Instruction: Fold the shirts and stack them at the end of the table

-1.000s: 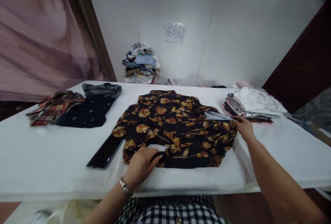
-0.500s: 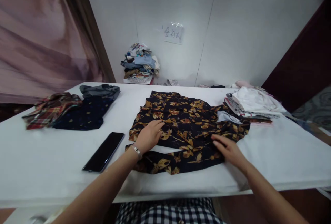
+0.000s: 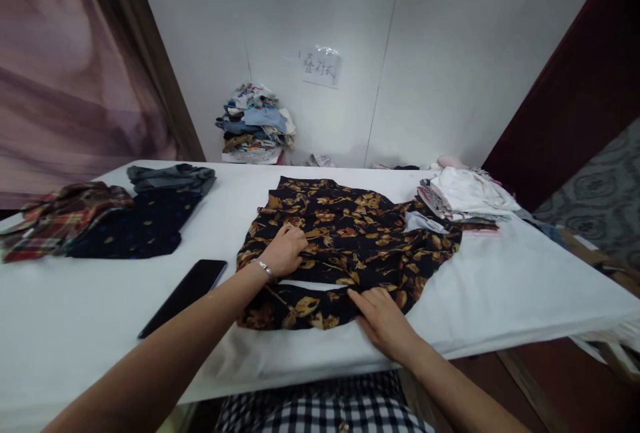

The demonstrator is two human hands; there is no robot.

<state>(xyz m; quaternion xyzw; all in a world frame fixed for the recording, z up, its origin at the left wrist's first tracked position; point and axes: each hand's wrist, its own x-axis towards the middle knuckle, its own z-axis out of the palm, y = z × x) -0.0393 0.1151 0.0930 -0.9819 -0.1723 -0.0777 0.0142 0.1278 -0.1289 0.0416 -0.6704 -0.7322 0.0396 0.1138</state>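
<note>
Spreading widest, the white counter (image 3: 525, 280) is carrying a dark floral shirt (image 3: 345, 226) near its middle. At two o'clock from it, a clothes stack (image 3: 470, 194) is lying. The left hand (image 3: 285, 251), half-curled, is resting on the shirt at nine o'clock; the right hand (image 3: 384, 320), partly open, is touching it at five. Whether they are gripping, I cannot tell.

Single head-worn camera looked forward and down from above the near edge of the bench (image 3: 530, 286), close over the hands (image 3: 285, 252), facing the pale wall (image 3: 445, 73).
</note>
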